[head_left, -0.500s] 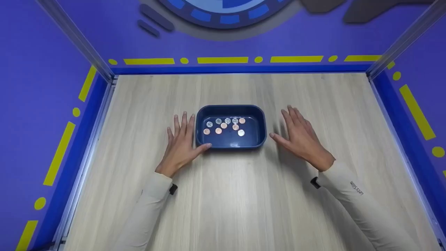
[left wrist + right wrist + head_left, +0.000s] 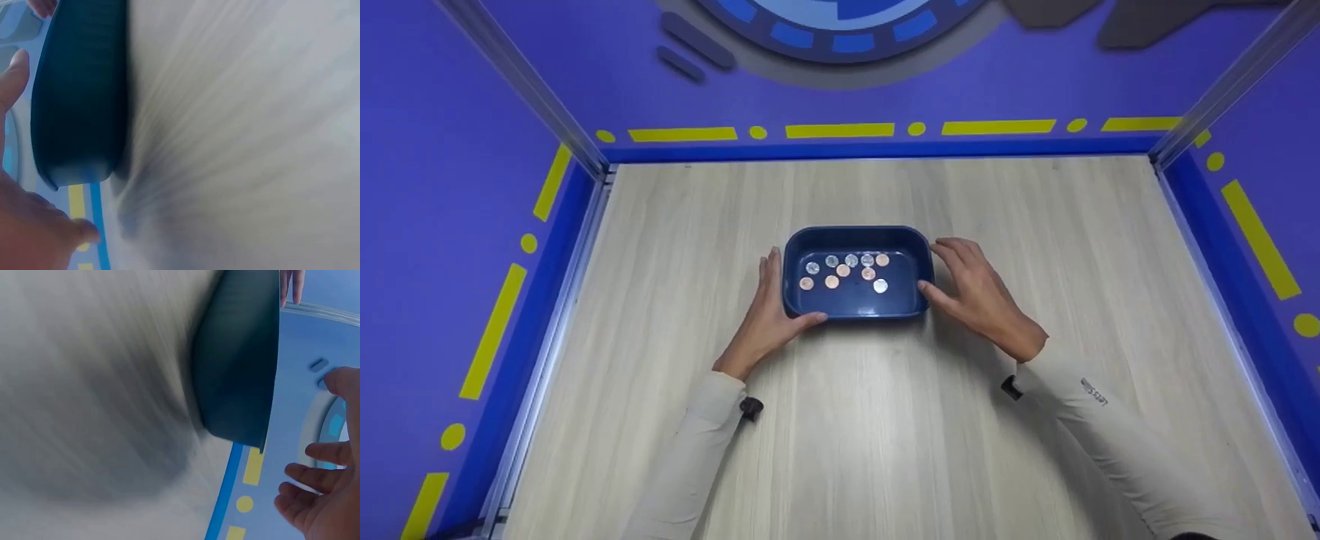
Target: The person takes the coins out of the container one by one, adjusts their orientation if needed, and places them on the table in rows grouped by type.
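Note:
A dark blue rectangular tray [image 2: 855,307] with rounded corners stands on the table, several copper-coloured and silver coins [image 2: 843,270] lying flat on its floor. My left hand [image 2: 765,319] is along the tray's left side, its fingers fairly straight and its thumb at the front left corner. On the opposite side my right hand [image 2: 979,289] has its fingertips right by the right rim, the thumb lower and apart from the fingers. In the right wrist view, the fingers [image 2: 318,478] are loosely bent and spread beside the tray wall [image 2: 239,360].
The pale wood-grain table [image 2: 840,420] extends around the tray on all sides. Purple-blue walls [image 2: 840,105] with yellow dashes and dots enclose it at the back and both sides, with metal posts [image 2: 1222,90] in the corners.
Both hands have moved inward to the tray: the right hand leftward to the right rim, the left hand slightly rightward with its fingers drawn together. The tray and coins look unmoved.

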A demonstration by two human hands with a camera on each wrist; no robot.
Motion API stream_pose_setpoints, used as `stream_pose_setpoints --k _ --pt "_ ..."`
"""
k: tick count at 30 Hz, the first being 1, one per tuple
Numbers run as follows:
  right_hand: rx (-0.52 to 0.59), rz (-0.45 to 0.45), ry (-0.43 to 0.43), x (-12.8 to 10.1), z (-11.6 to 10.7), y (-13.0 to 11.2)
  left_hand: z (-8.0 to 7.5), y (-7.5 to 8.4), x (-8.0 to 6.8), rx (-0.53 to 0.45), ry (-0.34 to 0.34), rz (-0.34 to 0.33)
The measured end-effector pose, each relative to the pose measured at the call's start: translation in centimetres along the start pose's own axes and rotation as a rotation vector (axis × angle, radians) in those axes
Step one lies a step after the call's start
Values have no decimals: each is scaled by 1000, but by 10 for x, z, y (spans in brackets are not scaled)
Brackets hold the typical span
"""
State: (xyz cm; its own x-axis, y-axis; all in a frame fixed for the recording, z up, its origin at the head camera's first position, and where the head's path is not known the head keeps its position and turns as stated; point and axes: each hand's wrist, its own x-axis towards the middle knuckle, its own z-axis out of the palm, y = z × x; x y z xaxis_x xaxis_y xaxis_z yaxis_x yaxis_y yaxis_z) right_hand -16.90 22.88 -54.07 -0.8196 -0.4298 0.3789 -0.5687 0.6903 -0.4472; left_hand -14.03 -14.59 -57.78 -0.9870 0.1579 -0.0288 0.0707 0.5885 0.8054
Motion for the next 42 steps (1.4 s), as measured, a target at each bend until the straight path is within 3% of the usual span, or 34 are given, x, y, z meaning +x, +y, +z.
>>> stream_pose_setpoints --k 6,18,24,32,42 --pt "59 -65 -45 10 10 -2 13 -6 5 -124 4 28" --pt "174 -26 -173 34 34 -7 26 -18 1 -223 -1 28" --pt "158 14 -280 47 42 -11 30 -18 -1 -254 23 13" --pt "116 -30 -411 62 46 -15 29 -18 -1 -272 32 -2" --pt "61 -17 -435 74 56 -21 27 -20 0 -251 46 2"
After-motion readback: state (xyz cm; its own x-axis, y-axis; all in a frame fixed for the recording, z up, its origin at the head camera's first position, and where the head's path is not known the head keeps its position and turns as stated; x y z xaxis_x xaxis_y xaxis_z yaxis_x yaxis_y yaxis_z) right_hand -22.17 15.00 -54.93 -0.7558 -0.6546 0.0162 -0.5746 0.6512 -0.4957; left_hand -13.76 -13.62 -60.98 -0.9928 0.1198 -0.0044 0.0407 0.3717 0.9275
